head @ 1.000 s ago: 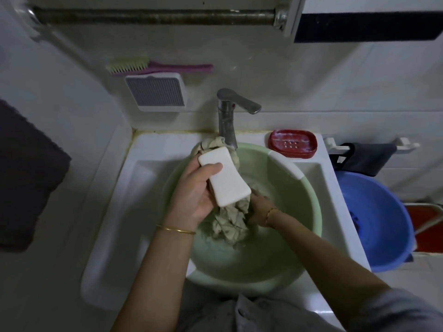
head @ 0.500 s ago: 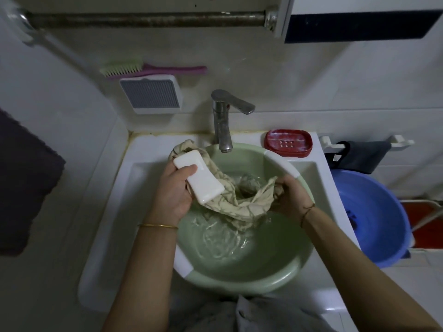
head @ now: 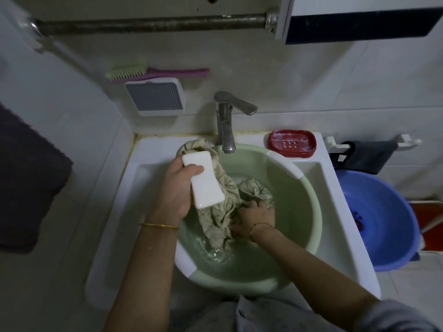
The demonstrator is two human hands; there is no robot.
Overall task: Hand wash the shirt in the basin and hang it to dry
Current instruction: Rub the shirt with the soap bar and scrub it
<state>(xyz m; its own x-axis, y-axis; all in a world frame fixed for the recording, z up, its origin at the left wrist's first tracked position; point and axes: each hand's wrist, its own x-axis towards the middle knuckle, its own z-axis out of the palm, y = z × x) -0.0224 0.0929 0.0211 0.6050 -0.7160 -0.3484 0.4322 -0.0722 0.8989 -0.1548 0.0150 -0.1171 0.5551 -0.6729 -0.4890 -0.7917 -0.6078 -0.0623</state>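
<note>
Wet crumpled cloth shirt (head: 215,212); glossy plastic basin (head: 299,212); shiny metal tap (head: 225,125).

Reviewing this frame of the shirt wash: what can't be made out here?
- Head view: the right hand's fingertips are buried in the shirt, so its grip is unclear.
- The shirt's lower end is blurred under rippling water in the green basin.
- The left hand's palm side is hidden behind the soap bar.
- The blue basin holds something dark, too small to identify.
</note>
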